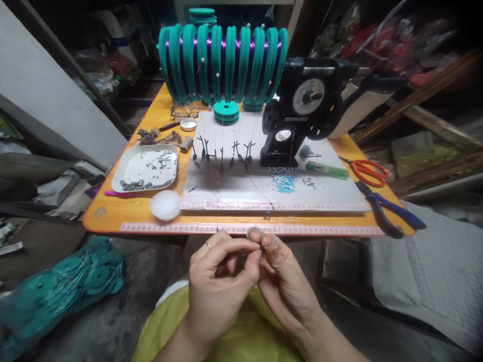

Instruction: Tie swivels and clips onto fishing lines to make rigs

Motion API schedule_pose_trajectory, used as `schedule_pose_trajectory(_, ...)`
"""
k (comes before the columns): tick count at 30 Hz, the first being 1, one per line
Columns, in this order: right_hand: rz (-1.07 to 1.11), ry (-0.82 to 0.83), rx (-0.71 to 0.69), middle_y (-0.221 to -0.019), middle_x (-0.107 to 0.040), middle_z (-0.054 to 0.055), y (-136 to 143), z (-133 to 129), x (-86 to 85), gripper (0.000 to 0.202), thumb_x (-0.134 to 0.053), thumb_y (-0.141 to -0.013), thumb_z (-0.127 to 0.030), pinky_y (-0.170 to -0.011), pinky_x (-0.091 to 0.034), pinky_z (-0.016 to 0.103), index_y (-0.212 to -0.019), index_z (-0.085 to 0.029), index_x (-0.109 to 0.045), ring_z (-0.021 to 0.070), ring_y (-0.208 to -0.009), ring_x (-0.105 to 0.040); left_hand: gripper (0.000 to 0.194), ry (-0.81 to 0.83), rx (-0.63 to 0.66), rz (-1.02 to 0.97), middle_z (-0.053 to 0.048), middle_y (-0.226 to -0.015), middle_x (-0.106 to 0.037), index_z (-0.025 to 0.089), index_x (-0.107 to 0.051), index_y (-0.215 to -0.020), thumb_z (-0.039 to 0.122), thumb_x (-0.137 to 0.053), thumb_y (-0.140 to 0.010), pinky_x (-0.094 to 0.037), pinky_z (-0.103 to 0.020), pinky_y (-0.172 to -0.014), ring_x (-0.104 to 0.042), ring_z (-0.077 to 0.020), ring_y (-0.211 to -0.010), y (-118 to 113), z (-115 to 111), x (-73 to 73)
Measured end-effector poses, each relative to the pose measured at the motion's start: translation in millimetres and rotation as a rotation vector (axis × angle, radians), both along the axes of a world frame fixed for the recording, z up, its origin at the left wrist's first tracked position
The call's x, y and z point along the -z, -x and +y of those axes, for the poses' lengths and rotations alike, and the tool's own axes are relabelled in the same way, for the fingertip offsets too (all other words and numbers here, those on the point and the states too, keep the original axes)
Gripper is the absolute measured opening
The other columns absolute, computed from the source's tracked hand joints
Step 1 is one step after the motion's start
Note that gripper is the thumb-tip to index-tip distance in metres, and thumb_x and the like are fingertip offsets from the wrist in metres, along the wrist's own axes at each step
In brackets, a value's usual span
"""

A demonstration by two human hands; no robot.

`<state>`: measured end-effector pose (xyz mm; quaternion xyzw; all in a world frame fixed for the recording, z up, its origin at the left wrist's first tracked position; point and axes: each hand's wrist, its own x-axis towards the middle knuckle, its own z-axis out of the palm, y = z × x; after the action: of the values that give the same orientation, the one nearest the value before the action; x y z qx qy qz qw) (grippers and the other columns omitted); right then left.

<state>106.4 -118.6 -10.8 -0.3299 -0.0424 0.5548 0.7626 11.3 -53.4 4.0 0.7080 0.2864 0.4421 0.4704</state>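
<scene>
My left hand (pixel 222 281), with a gold ring on one finger, is closed in a pinch at the table's front edge. Its thumb and forefinger meet on something too small to make out. Against it, my right hand (pixel 289 289) is also closed, and a thin blue stick (pixel 275 240) pokes out between its fingers. A grey band (pixel 249 232) sits around one fingertip there. Just beyond are a printed measuring tape (pixel 158 229) and a grey-white board (pixel 234 193). Thin threads hang down to several small dark weights (pixel 221 164) over the board.
Green spools (pixel 226 65) wound with purple wire sit on a black machine (pixel 298 100). At left are a white tray (pixel 175 173) of grey pieces and a small white bowl (pixel 165 205). Blue bits (pixel 284 182), orange scissors (pixel 372 172) and blue-handled pliers (pixel 402 211) lie right.
</scene>
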Motion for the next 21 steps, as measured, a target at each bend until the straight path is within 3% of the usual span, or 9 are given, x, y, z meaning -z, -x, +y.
schedule_pose_trajectory(8, 0.034, -0.019, -0.021, -0.094, -0.064, -0.002, 2.4, -1.0, -1.8, 0.016, -0.087, -0.074, -0.031, -0.082, -0.057, 0.031, -0.078, -0.02, -0.076, 0.0142, -0.079, -0.063, 0.013, -0.079, -0.001, -0.03, 0.005, -0.065, -0.052, 0.019, -0.073, -0.085, 0.008, -0.072, -0.079, -0.041, -0.015, -0.048, -0.047, -0.0063, -0.055, 1.9, 0.0, 2.8)
schedule_pose_trajectory(14, 0.036, -0.031, -0.027, -0.091, -0.066, -0.002, 3.0, -0.8, -3.4, 0.014, -0.086, -0.075, -0.03, -0.08, -0.057, 0.031, -0.078, -0.021, -0.076, 0.0117, -0.07, -0.061, 0.012, -0.085, 0.0, -0.029, 0.005, -0.065, -0.052, 0.019, -0.073, -0.085, 0.007, -0.073, -0.079, -0.041, -0.015, -0.048, -0.047, -0.006, -0.055, 2.1, -0.2, 2.5)
schedule_pose_trajectory(21, 0.023, 0.011, -0.003, -0.092, -0.066, -0.003, 2.5, -0.8, -2.8, 0.018, -0.088, -0.071, -0.032, -0.077, -0.057, 0.028, -0.076, -0.02, -0.075, 0.0135, -0.076, -0.063, 0.013, -0.082, -0.001, -0.029, 0.005, -0.065, -0.052, 0.019, -0.073, -0.086, 0.008, -0.073, -0.079, -0.041, -0.015, -0.048, -0.047, -0.0059, -0.055, 3.1, -1.0, 4.4)
